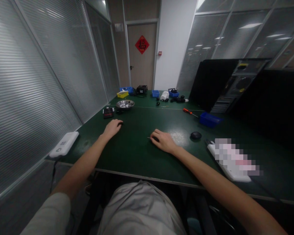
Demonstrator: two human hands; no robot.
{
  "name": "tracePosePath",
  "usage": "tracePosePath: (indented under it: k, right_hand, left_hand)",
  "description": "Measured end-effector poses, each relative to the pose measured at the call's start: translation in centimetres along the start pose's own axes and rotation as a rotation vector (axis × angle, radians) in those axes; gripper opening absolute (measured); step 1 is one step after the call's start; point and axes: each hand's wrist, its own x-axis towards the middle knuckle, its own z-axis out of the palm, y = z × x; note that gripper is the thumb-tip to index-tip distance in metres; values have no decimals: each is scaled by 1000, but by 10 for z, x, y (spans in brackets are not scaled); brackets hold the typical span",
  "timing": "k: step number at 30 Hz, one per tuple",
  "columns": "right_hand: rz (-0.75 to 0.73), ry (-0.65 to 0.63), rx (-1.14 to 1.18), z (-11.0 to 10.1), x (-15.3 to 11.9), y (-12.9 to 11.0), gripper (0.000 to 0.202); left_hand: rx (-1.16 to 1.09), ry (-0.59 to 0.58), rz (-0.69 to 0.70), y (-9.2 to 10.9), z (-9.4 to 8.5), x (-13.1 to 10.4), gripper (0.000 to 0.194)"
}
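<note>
My left hand [112, 128] is over the green tabletop, its fingers curled around a small black object [121, 123] whose kind I cannot make out. Further right, my right hand [163, 141] is closed low over the table, and a thin pale rod [148, 137] pokes out from its fingertips to the left. The rest of that rod is hidden in the grip. Beyond my left hand stands a round metal dish [125, 104] with small pieces in it, beside a black and red flat box [108, 113]. A black computer mouse [195, 135] lies right of my right hand.
An orange-handled screwdriver [187, 111] lies near a blue bin [210, 119]. Computer cases [230, 85] stand at the right. White devices lie at the left [64, 144] and right [218, 160] edges. Small bins, a yellow tray [122, 94] and black parts line the far side.
</note>
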Motion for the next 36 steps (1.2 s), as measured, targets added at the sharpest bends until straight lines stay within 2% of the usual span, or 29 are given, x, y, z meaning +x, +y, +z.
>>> tracePosePath:
  k: [2,4,7,10,16,24,31,36]
  right_hand:
    - [-2,-7,0,0,0,0,19]
    - [-3,-10,-1,0,0,1,19]
    - [-3,-8,0,1,0,0,19]
    - [-2,-8,4,0,0,0,19]
    - [0,-9,-2,0,-1,-1,19]
    - [-5,-18,11,1,0,1,20]
    - [-11,-16,2,3,0,1,19]
    - [-11,-19,4,3,0,1,18]
  left_hand:
    - [105,59,-220,-41,-12,-1,35]
    - [171,106,-401,-71,-21,-5,36]
    - [197,112,-531,-89,-28,-10,36]
    - [181,117,-552,-84,-28,-11,36]
    - [108,212,-535,-74,-29,-11,32]
    - [223,214,-490,-73,-28,-12,32]
    - [320,146,-415,-70,-24,-11,39]
    - [357,168,-393,-70,-21,-11,38]
